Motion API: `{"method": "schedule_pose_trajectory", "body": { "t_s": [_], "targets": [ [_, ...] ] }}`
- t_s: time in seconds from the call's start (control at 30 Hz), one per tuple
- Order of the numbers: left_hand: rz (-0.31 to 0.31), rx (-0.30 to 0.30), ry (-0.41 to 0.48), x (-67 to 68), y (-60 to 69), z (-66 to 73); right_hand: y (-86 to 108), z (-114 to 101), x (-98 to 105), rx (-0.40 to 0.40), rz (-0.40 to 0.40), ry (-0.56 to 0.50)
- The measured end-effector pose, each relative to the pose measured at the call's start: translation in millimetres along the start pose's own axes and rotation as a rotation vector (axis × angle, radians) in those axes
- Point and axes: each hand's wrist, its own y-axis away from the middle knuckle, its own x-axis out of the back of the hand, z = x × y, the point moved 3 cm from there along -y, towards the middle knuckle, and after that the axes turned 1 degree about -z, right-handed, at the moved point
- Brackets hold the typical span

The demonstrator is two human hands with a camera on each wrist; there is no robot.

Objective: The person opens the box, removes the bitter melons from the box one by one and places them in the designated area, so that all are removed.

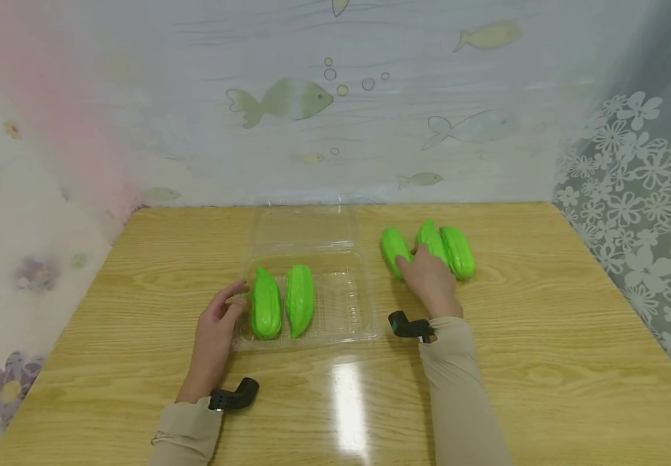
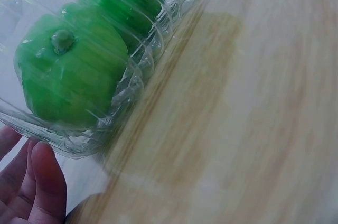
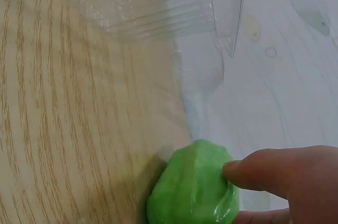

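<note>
A clear plastic clamshell box [image 1: 364, 323] lies with its lid [image 1: 306, 228] folded back. Inside its left half, side by side, are two glossy, ridged, elongated green vegetable-shaped pieces; one [image 2: 68, 71] shows a stem nub in the left wrist view. At the box's left wall, my left hand [image 1: 215, 330] touches the rim with relaxed fingers. To the right of the box, my right hand [image 1: 431, 281] holds the leftmost green piece [image 1: 394, 246] of a row. Its thumb [image 3: 259, 171] presses that piece in the right wrist view; the other fingers are mostly hidden.
Two more green pieces, a middle one [image 1: 428, 233] and a right one [image 1: 457, 252], lie close beside my right hand. Behind the wooden table [image 1: 545, 362] hangs a fish-patterned curtain [image 1: 370, 142]. Each wrist carries a black camera mount.
</note>
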Motion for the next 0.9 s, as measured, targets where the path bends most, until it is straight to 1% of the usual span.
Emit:
{"method": "schedule_pose_trajectory", "body": {
  "t_s": [0.4, 0.47, 0.53, 0.67, 0.77, 0.9],
  "targets": [
    [0.011, -0.007, 0.006, -0.3, -1.2, -2.7, -0.3, -2.0, -1.7, -0.010, 0.025, -0.030],
    [0.014, -0.005, 0.011, 0.1, -0.2, -1.4, -1.1, -1.5, -3.0, -0.007, 0.028, -0.031],
    [0.012, -0.002, 0.024, 0.8, 2.2, 3.9, -1.5, -1.3, -3.5, -0.009, 0.030, -0.031],
    [0.003, -0.002, 0.023, 0.7, 4.8, 6.8, -0.6, 0.4, -1.2, 0.006, 0.050, -0.046],
    [0.007, -0.001, 0.006, 0.2, 4.6, 2.6, 0.8, 2.7, 1.7, 0.028, 0.064, -0.057],
    [0.010, -0.002, 0.009, -0.2, 5.5, 2.2, 2.9, 5.7, 4.4, 0.025, 0.072, -0.081]
  ]
}}
